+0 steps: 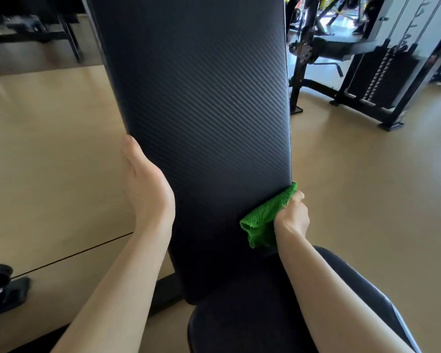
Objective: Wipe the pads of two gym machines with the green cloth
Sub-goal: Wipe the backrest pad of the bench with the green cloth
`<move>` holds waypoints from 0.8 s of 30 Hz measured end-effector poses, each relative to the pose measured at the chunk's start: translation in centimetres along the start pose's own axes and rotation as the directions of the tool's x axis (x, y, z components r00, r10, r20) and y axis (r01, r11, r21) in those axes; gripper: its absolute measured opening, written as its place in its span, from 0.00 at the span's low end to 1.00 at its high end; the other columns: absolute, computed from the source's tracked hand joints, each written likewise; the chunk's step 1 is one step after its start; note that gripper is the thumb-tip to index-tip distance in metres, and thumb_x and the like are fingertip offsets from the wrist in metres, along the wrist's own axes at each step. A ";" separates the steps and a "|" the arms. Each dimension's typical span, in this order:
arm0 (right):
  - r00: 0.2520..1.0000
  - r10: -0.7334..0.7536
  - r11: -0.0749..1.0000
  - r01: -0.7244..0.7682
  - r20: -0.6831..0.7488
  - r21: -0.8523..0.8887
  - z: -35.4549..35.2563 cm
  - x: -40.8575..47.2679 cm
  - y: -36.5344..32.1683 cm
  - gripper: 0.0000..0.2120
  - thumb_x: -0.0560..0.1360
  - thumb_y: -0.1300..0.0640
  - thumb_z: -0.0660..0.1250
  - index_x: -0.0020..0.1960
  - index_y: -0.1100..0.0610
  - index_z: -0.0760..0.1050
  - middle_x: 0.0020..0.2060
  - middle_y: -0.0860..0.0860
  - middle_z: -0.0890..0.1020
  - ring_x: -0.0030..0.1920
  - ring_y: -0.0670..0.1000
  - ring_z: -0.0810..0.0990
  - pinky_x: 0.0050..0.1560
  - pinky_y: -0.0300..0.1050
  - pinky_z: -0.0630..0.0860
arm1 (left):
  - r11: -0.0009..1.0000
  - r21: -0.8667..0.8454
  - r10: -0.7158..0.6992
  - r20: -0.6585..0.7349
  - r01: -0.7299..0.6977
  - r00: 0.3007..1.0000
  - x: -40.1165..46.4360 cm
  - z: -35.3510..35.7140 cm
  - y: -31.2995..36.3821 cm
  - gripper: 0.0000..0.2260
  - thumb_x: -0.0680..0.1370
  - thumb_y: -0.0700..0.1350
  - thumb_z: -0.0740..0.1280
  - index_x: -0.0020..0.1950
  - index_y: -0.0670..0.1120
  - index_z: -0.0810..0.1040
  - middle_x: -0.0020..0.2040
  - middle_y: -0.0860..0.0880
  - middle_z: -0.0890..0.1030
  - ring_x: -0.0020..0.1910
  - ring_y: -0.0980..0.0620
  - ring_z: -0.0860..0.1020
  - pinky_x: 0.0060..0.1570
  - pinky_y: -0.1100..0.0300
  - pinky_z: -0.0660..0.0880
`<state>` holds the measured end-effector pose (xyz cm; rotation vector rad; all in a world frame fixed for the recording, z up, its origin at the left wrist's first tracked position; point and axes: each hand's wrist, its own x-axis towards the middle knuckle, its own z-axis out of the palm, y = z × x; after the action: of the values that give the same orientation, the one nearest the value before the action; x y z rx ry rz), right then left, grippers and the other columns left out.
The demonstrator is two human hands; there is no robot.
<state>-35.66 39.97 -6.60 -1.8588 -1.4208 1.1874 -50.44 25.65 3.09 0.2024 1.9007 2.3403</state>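
Wiping the pad point(201, 98), our right hand point(292, 215) clutches the cloth point(262, 220); left hand point(144, 182), fingers straight, steadies its edge; next, upward strokes.

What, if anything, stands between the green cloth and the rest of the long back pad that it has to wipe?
Nothing visible does. The right hand grips the green cloth against the lower right edge of the back pad, whose textured face above is bare. The left hand rests on the pad's left edge, off the face.
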 end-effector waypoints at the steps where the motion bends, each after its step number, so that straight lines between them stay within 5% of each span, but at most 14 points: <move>1: 0.999 -0.005 0.999 0.007 0.054 -0.033 -0.2 0.3 0.0 0.22 0.85 0.57 0.45 0.77 0.54 0.60 0.58 0.57 0.76 0.54 0.58 0.74 0.57 0.51 0.71 | 1.000 0.004 0.002 -0.003 -0.002 1.000 -0.1 0.0 0.0 0.26 0.85 0.62 0.48 0.81 0.53 0.60 0.79 0.57 0.63 0.77 0.58 0.62 0.73 0.63 0.58; 3: 0.989 0.039 0.999 -0.041 0.144 0.007 -0.2 1.2 -0.1 0.23 0.82 0.51 0.45 0.75 0.55 0.62 0.59 0.58 0.77 0.59 0.61 0.77 0.64 0.56 0.73 | 1.000 0.007 0.008 -0.012 -0.008 1.000 -0.2 0.1 0.1 0.26 0.85 0.61 0.48 0.81 0.52 0.59 0.80 0.57 0.63 0.78 0.57 0.62 0.73 0.63 0.57; 6: 0.951 0.176 0.933 -0.244 0.255 0.265 -0.1 2.8 0.3 0.28 0.73 0.38 0.49 0.59 0.55 0.75 0.53 0.56 0.82 0.53 0.60 0.81 0.63 0.56 0.77 | 1.000 0.023 0.018 -0.001 -0.018 1.000 -0.3 0.0 0.1 0.26 0.86 0.60 0.48 0.81 0.52 0.59 0.80 0.56 0.63 0.78 0.57 0.62 0.71 0.65 0.58; 9: 0.922 0.247 0.831 -0.359 0.297 0.425 -0.2 2.7 0.4 0.18 0.78 0.48 0.55 0.52 0.57 0.79 0.44 0.54 0.82 0.47 0.57 0.81 0.55 0.49 0.77 | 0.999 0.023 0.028 0.000 -0.028 1.000 -0.3 -0.1 0.1 0.26 0.86 0.60 0.48 0.81 0.52 0.60 0.80 0.56 0.63 0.78 0.57 0.62 0.71 0.65 0.58; 13: 0.937 0.302 0.795 -0.349 0.175 0.496 0.3 1.5 0.4 0.22 0.76 0.47 0.54 0.57 0.57 0.80 0.45 0.52 0.82 0.48 0.58 0.81 0.53 0.51 0.78 | 0.998 0.022 0.053 -0.003 -0.052 0.999 -0.4 -0.1 -0.1 0.25 0.86 0.60 0.48 0.81 0.51 0.61 0.79 0.56 0.64 0.77 0.58 0.63 0.70 0.66 0.58; 15: 0.965 0.251 0.846 -0.257 0.075 0.468 0.7 0.0 -1.4 0.23 0.77 0.44 0.49 0.50 0.55 0.79 0.45 0.51 0.81 0.52 0.60 0.79 0.62 0.57 0.75 | 0.998 0.015 0.058 -0.009 -0.058 0.998 -0.2 -0.1 -0.2 0.26 0.85 0.61 0.49 0.81 0.51 0.61 0.79 0.55 0.64 0.77 0.58 0.62 0.74 0.64 0.58; 18: 0.981 -0.004 0.903 0.086 -0.191 0.421 1.5 -2.5 -5.2 0.24 0.77 0.46 0.44 0.47 0.54 0.77 0.50 0.51 0.82 0.54 0.56 0.75 0.69 0.61 0.67 | 0.998 0.020 0.061 -0.001 -0.061 0.998 -0.1 -0.2 -0.4 0.26 0.85 0.61 0.48 0.81 0.51 0.61 0.80 0.55 0.64 0.78 0.56 0.62 0.76 0.59 0.58; 21: 0.864 -0.298 0.794 0.461 -0.407 0.397 2.6 -3.6 -7.0 0.19 0.82 0.49 0.49 0.61 0.56 0.75 0.58 0.50 0.81 0.59 0.53 0.77 0.69 0.56 0.69 | 0.997 0.014 0.070 0.008 -0.070 0.998 -0.3 -0.1 -0.4 0.26 0.85 0.61 0.48 0.80 0.52 0.62 0.79 0.56 0.65 0.77 0.58 0.63 0.71 0.65 0.59; 24: 0.762 -0.446 0.711 0.620 -0.470 0.331 2.5 -3.6 -7.3 0.16 0.85 0.57 0.53 0.67 0.59 0.74 0.61 0.51 0.79 0.61 0.50 0.77 0.64 0.44 0.71 | 0.997 0.012 0.082 0.016 -0.082 0.996 -0.2 -0.2 -0.3 0.25 0.86 0.60 0.48 0.80 0.51 0.63 0.78 0.57 0.65 0.69 0.66 0.63 0.65 0.69 0.59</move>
<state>-41.69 38.63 -0.69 -1.1141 -1.2056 0.7448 -50.22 25.51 2.77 0.3047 1.9358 2.3718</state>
